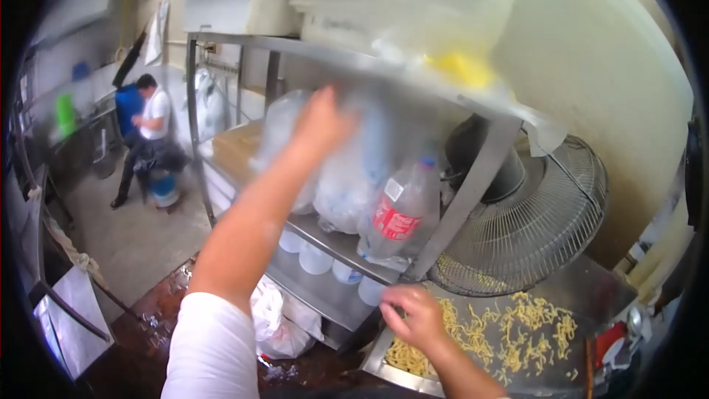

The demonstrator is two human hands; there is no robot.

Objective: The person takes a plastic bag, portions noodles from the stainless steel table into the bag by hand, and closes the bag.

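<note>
My left hand (325, 124) reaches up into the metal shelf, in front of clear plastic bags (343, 199). Motion smears its fingers, so whether it grips a bag cannot be told. Lower and to the right, my right hand (415, 316) hovers by the edge of a metal tray (539, 369). Its fingers are loosely bent with the thumb apart, and nothing shows in them. Yellow noodle-like strips (509, 332) lie scattered over the tray. A clear plastic bottle with a red label (396, 214) stands on the shelf, right of the bags.
A large caged fan (539, 214) stands behind the tray. White plastic cups (315, 258) sit on the lower shelf, with a white bag (277, 325) below. A cardboard box (235, 149) is at the shelf's left end. Far left, a person (153, 114) sits near a bucket (163, 188).
</note>
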